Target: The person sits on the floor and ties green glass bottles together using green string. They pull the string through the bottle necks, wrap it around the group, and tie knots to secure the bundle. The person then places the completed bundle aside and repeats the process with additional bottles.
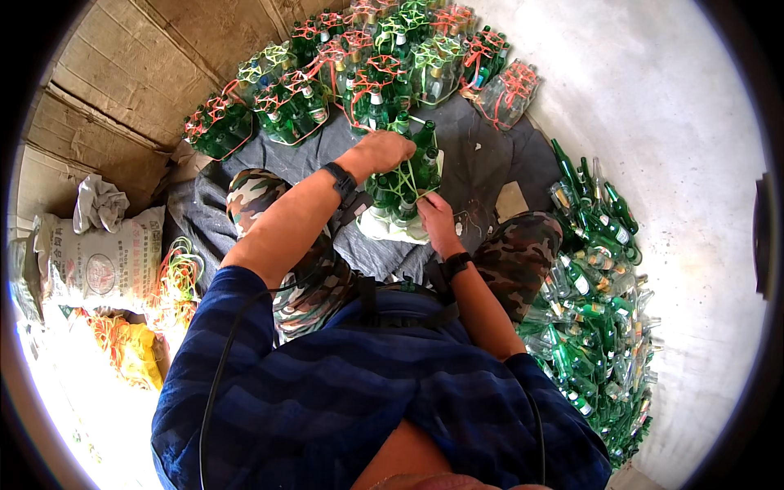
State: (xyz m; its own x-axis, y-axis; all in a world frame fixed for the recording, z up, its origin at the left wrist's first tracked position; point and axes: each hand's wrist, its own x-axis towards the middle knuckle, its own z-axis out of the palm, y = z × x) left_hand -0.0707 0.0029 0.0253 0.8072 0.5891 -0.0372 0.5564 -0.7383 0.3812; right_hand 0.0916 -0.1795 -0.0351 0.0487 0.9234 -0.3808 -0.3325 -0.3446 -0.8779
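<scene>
A cluster of upright green glass bottles (422,165) stands before me on a white pad (383,228). Light-green plastic strap (401,182) criss-crosses over the bottle necks. My left hand (389,150) is at the upper left of the cluster, its fingers bent down at the strap among the necks. My right hand (438,220) is at the near right side, with thumb and fingertips pinched on the strap beside a bottle neck. Part of the cluster is hidden behind my left hand and forearm.
Strapped bundles of bottles (294,113) stand in an arc beyond dark cloth (484,147). Loose bottles (588,331) are heaped along the pale wall (692,245) at right. At left are a printed woven sack (101,260), tangled coloured straps (177,275) and cardboard (122,73).
</scene>
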